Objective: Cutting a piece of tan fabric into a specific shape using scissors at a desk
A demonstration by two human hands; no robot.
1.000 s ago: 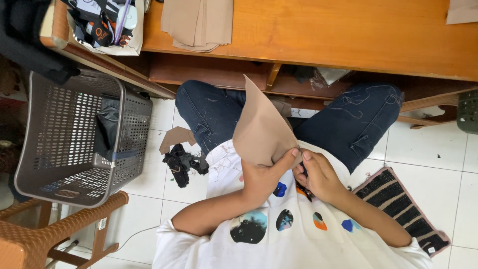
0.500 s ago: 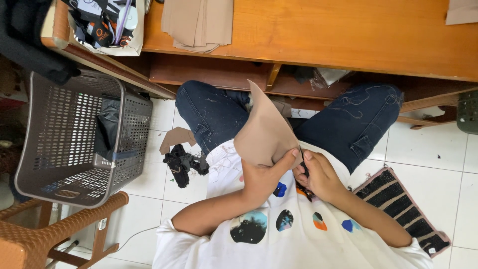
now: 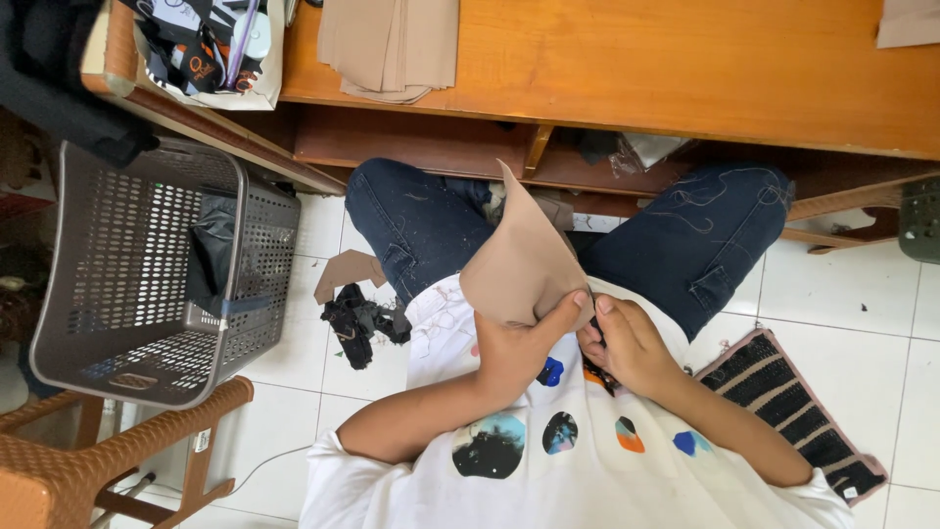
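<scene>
The tan fabric piece (image 3: 524, 260) has barely shifted; both hands (image 3: 573, 343) stay together, pinching its lower edge.

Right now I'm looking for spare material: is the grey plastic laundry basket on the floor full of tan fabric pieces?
No, the grey laundry basket holds only a black item.

Wooden table (image 3: 685, 69) at the far side, folded tan fabric (image 3: 392, 44) lying on it; below, white tiled floor (image 3: 842, 294) carries a grey basket (image 3: 147, 264), dark scraps (image 3: 360, 323), striped mat (image 3: 793, 411).

White printed bag (image 3: 211, 54) on desk's left end (image 3: 294, 88)
</scene>
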